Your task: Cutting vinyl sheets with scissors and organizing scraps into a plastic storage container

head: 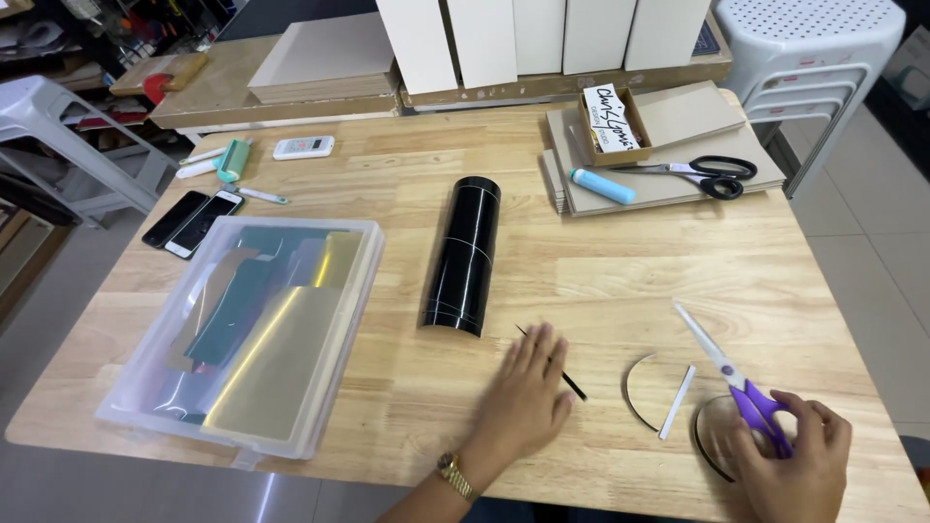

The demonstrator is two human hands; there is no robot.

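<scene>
Purple scissors — held in right hand's grip — blades pointing up-left.

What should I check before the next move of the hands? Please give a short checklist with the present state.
1. Right hand grips the purple scissors by the handles: ok.
2. Scissor blades shut, pointing away from the person: ok.
3. Left hand flat on the table, over the thin black stick: ok.
4. Left hand away from the blades: ok.
5. Black roll lies flat, not at the edge: ok.
6. Whether the curved cut strip is complete: cannot tell.
</scene>
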